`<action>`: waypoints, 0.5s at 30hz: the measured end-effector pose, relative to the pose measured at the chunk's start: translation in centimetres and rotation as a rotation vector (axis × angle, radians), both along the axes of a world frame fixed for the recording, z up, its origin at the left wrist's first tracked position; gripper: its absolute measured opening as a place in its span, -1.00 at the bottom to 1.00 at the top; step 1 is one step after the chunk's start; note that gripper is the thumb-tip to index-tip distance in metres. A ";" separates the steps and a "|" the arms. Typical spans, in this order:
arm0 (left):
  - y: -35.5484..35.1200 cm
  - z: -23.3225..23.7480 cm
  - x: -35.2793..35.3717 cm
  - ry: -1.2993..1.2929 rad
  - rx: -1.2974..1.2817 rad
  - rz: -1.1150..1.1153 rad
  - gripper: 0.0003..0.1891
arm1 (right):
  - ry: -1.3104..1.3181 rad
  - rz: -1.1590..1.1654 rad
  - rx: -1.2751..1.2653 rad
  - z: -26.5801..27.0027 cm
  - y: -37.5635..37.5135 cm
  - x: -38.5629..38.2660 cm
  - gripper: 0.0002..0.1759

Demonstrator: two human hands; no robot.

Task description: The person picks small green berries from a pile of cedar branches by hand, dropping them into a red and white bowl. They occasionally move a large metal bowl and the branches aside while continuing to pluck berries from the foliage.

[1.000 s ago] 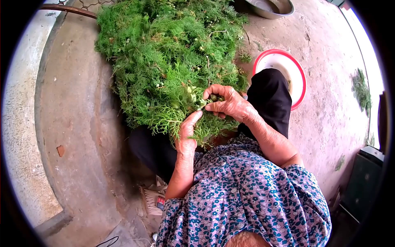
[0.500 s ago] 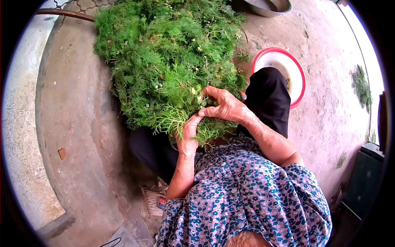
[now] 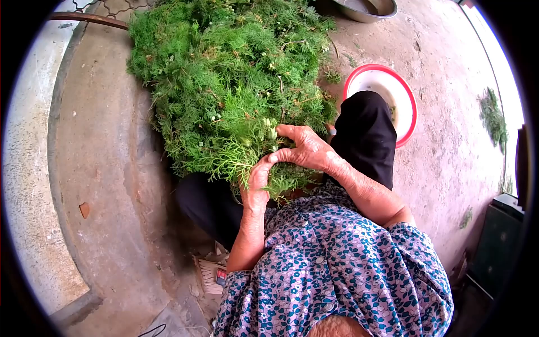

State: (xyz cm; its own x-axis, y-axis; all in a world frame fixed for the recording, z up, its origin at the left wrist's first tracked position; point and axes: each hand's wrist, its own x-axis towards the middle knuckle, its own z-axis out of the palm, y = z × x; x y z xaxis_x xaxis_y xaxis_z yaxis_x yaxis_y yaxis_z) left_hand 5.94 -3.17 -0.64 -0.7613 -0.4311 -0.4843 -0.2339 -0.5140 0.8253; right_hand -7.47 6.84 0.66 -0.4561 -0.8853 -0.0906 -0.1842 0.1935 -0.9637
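A large heap of green conifer branches (image 3: 236, 73) lies in front of me and reaches over my lap. My left hand (image 3: 258, 182) is closed around a leafy sprig (image 3: 230, 160) at the near edge of the heap. Beside it, my right hand (image 3: 307, 149) reaches in from the right, thumb near the left hand's fingertips and forefinger bent by a cluster of pale green cones (image 3: 270, 129). The cones lie at its fingertips; whether it pinches one is hard to make out.
A white basin with a red rim (image 3: 411, 106) stands behind my right knee (image 3: 368, 123). Farther off is a metal bowl (image 3: 365, 16). Loose green sprigs (image 3: 493, 121) lie on the floor at right, near a dark box (image 3: 497, 241).
My right hand has shifted slightly down and right, and its forefinger has straightened a little. My left hand has hardly moved and still holds the sprig.
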 end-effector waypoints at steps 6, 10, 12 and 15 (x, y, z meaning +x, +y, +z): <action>-0.2 1.8 -0.2 -0.097 -0.224 -0.154 -0.67 | 0.058 -0.056 0.043 0.3 0.3 0.4 -0.54; 0.0 3.6 -0.9 -0.171 0.033 -0.045 -0.66 | -0.669 -0.154 -0.181 -0.5 0.3 1.6 -0.78; -0.1 3.8 -0.8 -0.157 0.068 -0.042 -0.65 | -0.846 -0.199 -0.172 -0.8 0.5 1.8 -0.81; 0.5 4.6 -1.3 -0.110 0.180 0.055 -0.68 | -1.008 -0.255 -0.194 -1.2 0.4 1.8 -0.81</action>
State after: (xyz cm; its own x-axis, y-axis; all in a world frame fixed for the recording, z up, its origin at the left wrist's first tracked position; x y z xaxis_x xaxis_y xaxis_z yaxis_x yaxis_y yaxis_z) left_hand 4.61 -2.72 4.01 -0.6775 -0.3693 -0.6361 -0.2849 -0.6655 0.6899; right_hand -5.62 7.26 -0.54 -0.4230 -0.8139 -0.3982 0.7426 -0.0596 -0.6671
